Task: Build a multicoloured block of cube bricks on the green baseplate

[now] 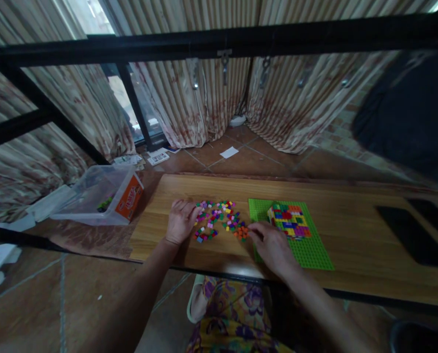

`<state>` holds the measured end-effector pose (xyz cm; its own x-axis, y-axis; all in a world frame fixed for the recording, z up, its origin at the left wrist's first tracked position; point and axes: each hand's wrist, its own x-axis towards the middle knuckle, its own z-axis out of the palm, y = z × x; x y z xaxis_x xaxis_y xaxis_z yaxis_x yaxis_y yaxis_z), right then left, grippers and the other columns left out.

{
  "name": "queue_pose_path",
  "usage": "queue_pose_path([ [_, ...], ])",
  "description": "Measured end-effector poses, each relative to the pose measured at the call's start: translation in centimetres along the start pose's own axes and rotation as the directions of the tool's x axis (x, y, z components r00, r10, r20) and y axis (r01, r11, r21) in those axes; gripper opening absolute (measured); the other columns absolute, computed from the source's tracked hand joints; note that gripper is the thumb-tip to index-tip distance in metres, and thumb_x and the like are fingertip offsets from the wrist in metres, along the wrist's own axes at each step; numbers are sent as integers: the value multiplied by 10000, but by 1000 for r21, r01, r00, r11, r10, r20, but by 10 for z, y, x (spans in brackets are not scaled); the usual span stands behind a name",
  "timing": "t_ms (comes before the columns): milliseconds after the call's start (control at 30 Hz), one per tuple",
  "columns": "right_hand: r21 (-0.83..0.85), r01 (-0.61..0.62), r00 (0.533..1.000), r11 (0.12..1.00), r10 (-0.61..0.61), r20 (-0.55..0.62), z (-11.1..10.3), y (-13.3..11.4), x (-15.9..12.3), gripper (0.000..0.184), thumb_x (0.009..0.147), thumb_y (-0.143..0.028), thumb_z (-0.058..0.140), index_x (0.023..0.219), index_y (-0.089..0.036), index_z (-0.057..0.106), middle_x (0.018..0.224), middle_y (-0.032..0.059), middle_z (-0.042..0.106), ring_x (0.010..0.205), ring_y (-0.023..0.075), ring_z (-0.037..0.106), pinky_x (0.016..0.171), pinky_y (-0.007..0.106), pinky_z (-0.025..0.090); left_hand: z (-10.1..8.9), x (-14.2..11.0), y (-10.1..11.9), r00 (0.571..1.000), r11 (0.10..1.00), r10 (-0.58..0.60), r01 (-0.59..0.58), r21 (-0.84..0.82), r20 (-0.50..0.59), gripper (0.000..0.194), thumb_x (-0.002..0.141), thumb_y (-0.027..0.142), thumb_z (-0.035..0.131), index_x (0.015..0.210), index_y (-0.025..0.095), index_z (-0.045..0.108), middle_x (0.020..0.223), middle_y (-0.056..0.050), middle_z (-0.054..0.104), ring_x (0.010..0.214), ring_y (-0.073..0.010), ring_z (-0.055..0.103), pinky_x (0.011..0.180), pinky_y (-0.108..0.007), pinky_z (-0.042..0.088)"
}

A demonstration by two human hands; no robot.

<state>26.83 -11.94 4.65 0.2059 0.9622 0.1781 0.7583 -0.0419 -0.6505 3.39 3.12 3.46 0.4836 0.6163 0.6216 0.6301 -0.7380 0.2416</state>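
Note:
Small loose building bricks (219,212) of many colours lie scattered on the wooden table. My left hand (181,220) rests at the left edge of this pile, its fingers curled together; what they hold, if anything, is too small to tell. At the pile's right side, beside a cluster of orange bricks (241,233), my right hand (273,247) has thumb and fingers pinched; any piece in them cannot be made out. A green baseplate (316,250) lies partly under my right forearm and hand. On it stands a multicoloured block built of bricks (291,219).
A clear plastic box (93,196) with an orange label stands left of the table (351,230), with a few green pieces inside. Dark flat slabs (413,235) lie at the table's right end. A black metal bar (219,45) crosses before the curtains (219,103).

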Motion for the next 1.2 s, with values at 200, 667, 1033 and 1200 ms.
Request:
queue_pose_path([
  [200, 324, -73, 995, 943, 91, -40, -11, -23, -19, 230, 901, -352, 518, 970, -220, 694, 933, 52, 710, 857, 201, 653, 770, 318, 493, -27, -11, 75, 989, 991, -8, 28, -131, 149, 188, 925, 321, 501, 867, 198, 630, 806, -46, 673, 805, -192, 602, 800, -347, 465],
  [667, 597, -143, 983, 790, 41, 180, 9, -38, -94, 252, 864, -396, 592, 723, -218, 700, 765, 41, 679, 737, 197, 622, 673, 284, 465, -60, -95, 172, 877, 869, -137, 329, -369, 461, 237, 936, 335, 463, 786, 232, 615, 760, -35, 643, 750, -164, 584, 664, -272, 461],
  [1033, 490, -14, 998, 871, -19, 62, 36, -59, 1, 204, 845, -365, 581, 772, -218, 702, 701, 9, 667, 637, 161, 601, 640, 270, 459, -52, -52, 96, 903, 844, -306, 404, -353, 301, 162, 887, 336, 555, 818, 236, 662, 800, 9, 693, 773, -146, 629, 734, -262, 486],
  [1200, 121, 163, 984, 979, -171, 58, 55, -53, 51, 179, 866, -200, 543, 773, -204, 695, 821, 48, 673, 805, 183, 620, 779, 287, 444, -36, -24, 42, 908, 918, -331, 373, -136, 257, 135, 884, 273, 546, 848, 211, 661, 807, -14, 680, 759, -145, 622, 720, -264, 476],
])
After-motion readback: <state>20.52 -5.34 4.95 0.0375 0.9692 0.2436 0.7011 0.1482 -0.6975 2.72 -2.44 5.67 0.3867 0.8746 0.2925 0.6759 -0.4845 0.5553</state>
